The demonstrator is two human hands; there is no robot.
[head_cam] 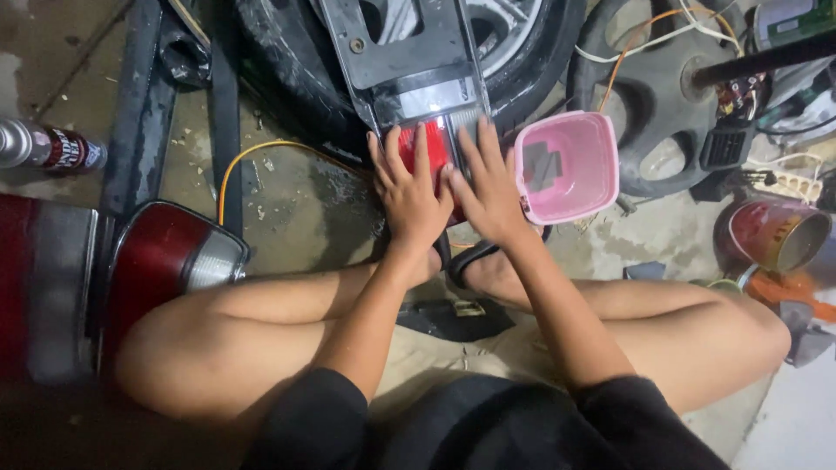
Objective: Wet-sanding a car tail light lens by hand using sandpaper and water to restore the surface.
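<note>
Both hands flat, fingers spread, grasping nothing: left hand (409, 196) and right hand (489, 187) press on red tail light (433, 144) lying on concrete floor (296, 209), pink tub (568, 165) just beside right hand.

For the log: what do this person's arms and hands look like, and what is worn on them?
Both the left hand and right hand are bare: no gloves, rings, watch or bracelets visible. Forearms are uncovered; short black sleeves end near the elbows.
</note>
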